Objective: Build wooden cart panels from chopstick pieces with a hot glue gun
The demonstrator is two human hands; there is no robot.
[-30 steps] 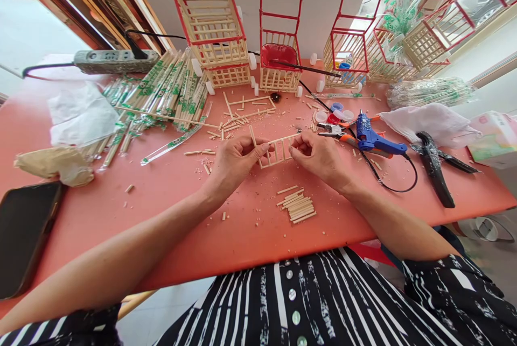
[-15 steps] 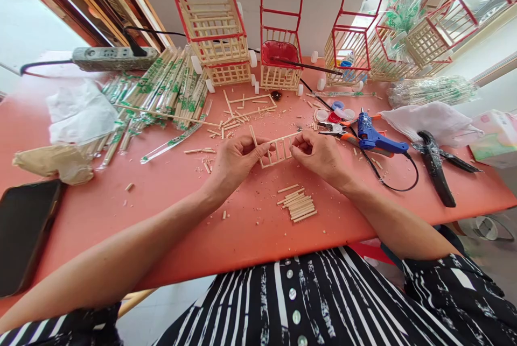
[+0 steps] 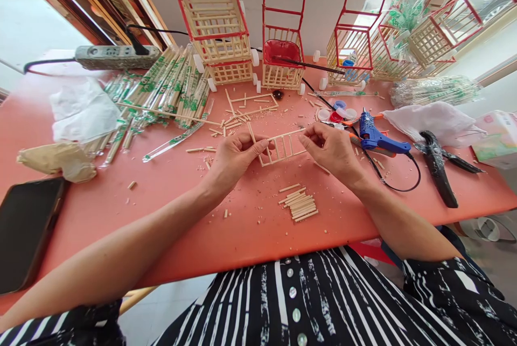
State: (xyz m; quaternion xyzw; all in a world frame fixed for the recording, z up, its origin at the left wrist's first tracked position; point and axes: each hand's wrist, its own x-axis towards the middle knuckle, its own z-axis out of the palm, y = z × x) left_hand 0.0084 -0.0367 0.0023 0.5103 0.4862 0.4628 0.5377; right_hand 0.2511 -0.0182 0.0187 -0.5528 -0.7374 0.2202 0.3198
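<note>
A small ladder-like frame of thin wooden sticks (image 3: 278, 148) is held up over the red table. My left hand (image 3: 239, 153) pinches its left end between thumb and fingers, where a longer crosspiece juts out. At the far end of the frame my right hand (image 3: 333, 148) is closed in a pinch on the rails; its fingertips partly hide what lies between them. Several short cut sticks (image 3: 301, 205) lie in a pile just below the frame. One loose stick (image 3: 322, 167) shows on the table under my right hand.
Behind stand small stick carts with red trim (image 3: 283, 34). A blue glue gun (image 3: 374, 133) and black-handled pliers (image 3: 438, 168) lie right. Wrapped sticks (image 3: 161, 87), a power strip (image 3: 117, 57) and a phone (image 3: 30, 233) are left. A flat stick frame (image 3: 252, 106) lies ahead.
My right hand has slid a little to the right along the frame, so more of its rungs show. The left hand keeps its grip nearly in place.
</note>
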